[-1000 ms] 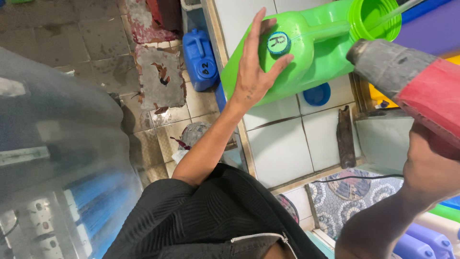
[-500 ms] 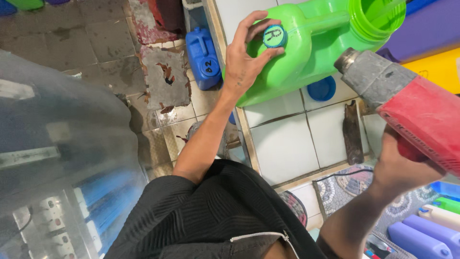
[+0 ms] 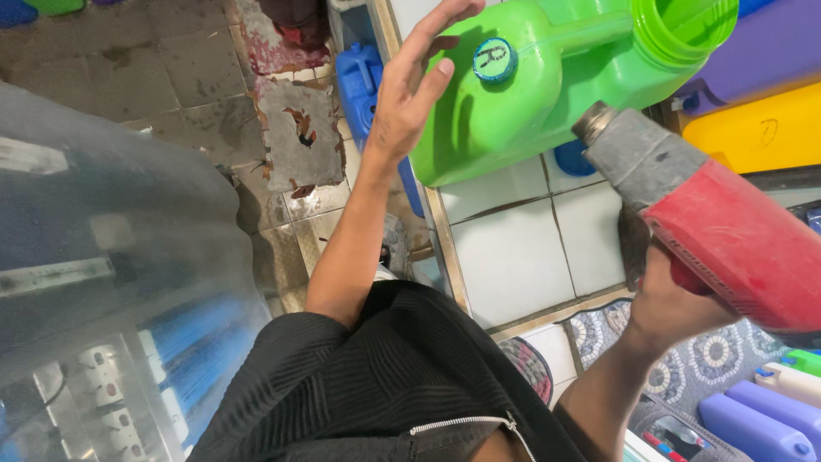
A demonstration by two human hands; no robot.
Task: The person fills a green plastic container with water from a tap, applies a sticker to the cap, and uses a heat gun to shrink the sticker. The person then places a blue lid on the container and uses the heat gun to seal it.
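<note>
— On the white tiled surface point(image 3: 513, 248), where does the work stand?
— The green jug point(image 3: 547, 94) lies tilted there, its small blue cap point(image 3: 494, 60) seated on the spout. The left hand point(image 3: 410, 94) rests flat against the jug, fingers spread, its grip released.
— And the heat gun point(image 3: 710, 222)?
— Clenched in the right hand point(image 3: 676, 299), nozzle aimed near the cap but apart from it. I'd judge the cap is fitted, the heating unfinished.
</note>
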